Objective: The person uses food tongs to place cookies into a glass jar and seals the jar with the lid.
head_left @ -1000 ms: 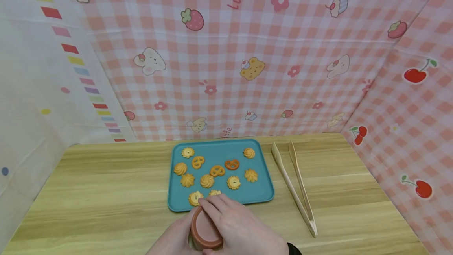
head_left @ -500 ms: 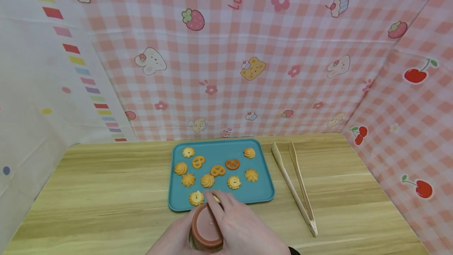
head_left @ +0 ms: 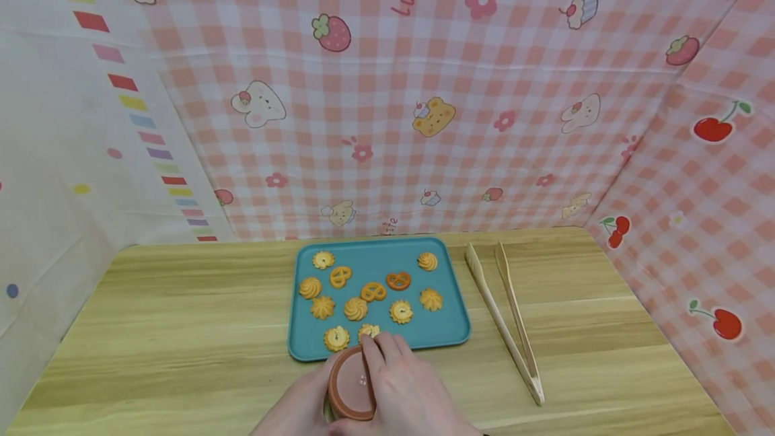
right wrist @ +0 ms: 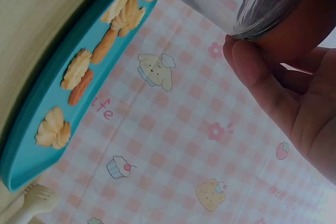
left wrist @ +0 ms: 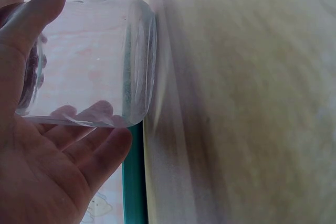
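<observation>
A clear glass jar [left wrist: 89,61] with a round brown lid [head_left: 351,382] stands upright at the near edge of the tray in the head view. My left hand [left wrist: 47,166] wraps round the glass, thumb on one side and fingers on the other. Through the jar wall I see fingers and the pink backdrop, with nothing inside. My right hand [head_left: 402,382] grips the lid by its rim; the right wrist view has its fingertips on the lid's edge, right by the glass. Just beyond the jar lies a teal tray [head_left: 448,335] with several cookies [head_left: 355,309] and pretzels [head_left: 398,280].
Wooden tongs [head_left: 505,325] lie to the right of the tray on the wood-grain table [head_left: 181,342]. A pink checked cloth backdrop [head_left: 375,99] rises behind the table, with more cloth along both sides.
My right hand's fingers have shifted to the right round the lid, uncovering more of its top and the cookies at the tray's near edge. The left hand has stayed in place on the jar.
</observation>
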{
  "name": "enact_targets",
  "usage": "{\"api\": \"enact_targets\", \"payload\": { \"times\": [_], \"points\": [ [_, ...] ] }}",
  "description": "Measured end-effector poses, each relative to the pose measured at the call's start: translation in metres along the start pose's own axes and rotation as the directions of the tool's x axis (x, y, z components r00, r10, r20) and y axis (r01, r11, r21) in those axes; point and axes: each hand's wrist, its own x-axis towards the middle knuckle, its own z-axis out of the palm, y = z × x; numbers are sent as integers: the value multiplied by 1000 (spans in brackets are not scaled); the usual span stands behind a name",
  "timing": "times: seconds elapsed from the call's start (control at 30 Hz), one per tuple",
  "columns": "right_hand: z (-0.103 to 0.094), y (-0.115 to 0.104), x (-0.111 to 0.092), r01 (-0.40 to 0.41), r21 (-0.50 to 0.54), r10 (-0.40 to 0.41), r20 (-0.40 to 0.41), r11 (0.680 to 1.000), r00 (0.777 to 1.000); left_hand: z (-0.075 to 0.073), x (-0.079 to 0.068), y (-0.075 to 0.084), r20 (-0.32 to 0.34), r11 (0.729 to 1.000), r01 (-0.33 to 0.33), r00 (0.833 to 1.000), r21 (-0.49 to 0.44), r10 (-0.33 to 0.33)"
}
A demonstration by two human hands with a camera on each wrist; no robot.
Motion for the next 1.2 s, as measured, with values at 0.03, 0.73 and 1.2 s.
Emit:
{"api": "enact_targets", "payload": {
  "times": [0.03,0.73,1.2],
  "points": [
    [0,1,0,7,4,-7,3,1000,1000,0,0,0,6,1000,15,1000,-8,-15],
    [-4,24,7,244,154,-265,137,957,954,2,0,0,-10,999,-40,999,-36,39],
    [-5,20,5,241,102,-252,109,965,962,0,-1,-1,-4,999,-33,999,2,33]
  ]
}}
